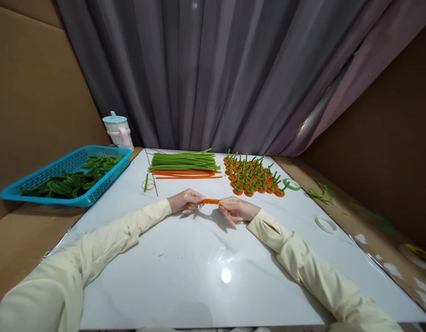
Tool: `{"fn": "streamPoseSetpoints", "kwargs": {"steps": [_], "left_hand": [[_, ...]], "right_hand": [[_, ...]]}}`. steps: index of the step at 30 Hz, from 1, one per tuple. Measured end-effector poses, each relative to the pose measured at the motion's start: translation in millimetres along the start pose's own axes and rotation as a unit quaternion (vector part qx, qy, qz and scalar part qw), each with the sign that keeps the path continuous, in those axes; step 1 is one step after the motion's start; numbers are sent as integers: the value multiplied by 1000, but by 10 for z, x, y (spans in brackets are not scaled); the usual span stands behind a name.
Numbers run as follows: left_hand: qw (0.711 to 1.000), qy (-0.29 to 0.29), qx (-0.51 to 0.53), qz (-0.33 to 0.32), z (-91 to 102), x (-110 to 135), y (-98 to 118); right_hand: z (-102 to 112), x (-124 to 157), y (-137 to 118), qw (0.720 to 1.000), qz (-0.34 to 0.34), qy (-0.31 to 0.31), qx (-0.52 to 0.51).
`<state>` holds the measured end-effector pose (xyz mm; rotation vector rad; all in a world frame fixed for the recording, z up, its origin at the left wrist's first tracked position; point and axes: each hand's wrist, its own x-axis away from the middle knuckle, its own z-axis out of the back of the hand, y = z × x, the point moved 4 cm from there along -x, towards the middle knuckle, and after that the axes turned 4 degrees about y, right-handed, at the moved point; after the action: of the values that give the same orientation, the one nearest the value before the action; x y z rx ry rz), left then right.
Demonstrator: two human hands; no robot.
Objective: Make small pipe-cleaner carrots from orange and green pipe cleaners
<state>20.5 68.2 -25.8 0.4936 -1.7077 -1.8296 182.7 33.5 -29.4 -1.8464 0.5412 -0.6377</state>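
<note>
Over the desk (150, 286), the left hand (188, 201) and right hand (239, 210) clamp their fingers on opposite ends of an orange coil (211, 201), apparently steadying it; green stems (183, 161) lie handy at its eleven o'clock.

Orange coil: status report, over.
Left hand and right hand at opposite ends. Orange coil held between them. Green stems lie beyond, not in the way.
</note>
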Motion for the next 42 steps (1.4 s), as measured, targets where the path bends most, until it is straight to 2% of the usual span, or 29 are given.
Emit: {"fn": "streamPoseSetpoints", "kwargs": {"steps": [6,8,12,18,24,28,31,33,35,37,42], "left_hand": [[986,132,-83,-63,34,-33,2],[969,187,-137,-91,45,-16,14],[915,273,-246,-167,34,42,55],[861,287,-352,-229,-14,56,54],[838,286,-404,-230,-28,57,51],[840,293,-405,-212,-13,51,69],[849,303,-388,-193,8,43,97],[859,302,-373,-177,16,36,117],[872,294,-358,-159,17,29,131],[886,280,-343,-138,11,21,134],[919,240,-298,-91,-14,8,127]], "right_hand": [[67,-69,-24,998,40,55,-11],[76,-80,-21,997,44,65,-8],[91,-87,-16,995,51,83,-1],[123,-93,-9,992,58,104,28],[154,-117,-22,975,90,174,102],[152,-121,-8,933,130,271,200],[136,-70,-12,870,162,354,302],[110,-22,-29,826,178,385,371],[75,15,-48,793,184,388,433],[37,35,-56,771,184,371,484],[-32,36,-36,744,182,326,554]]}}
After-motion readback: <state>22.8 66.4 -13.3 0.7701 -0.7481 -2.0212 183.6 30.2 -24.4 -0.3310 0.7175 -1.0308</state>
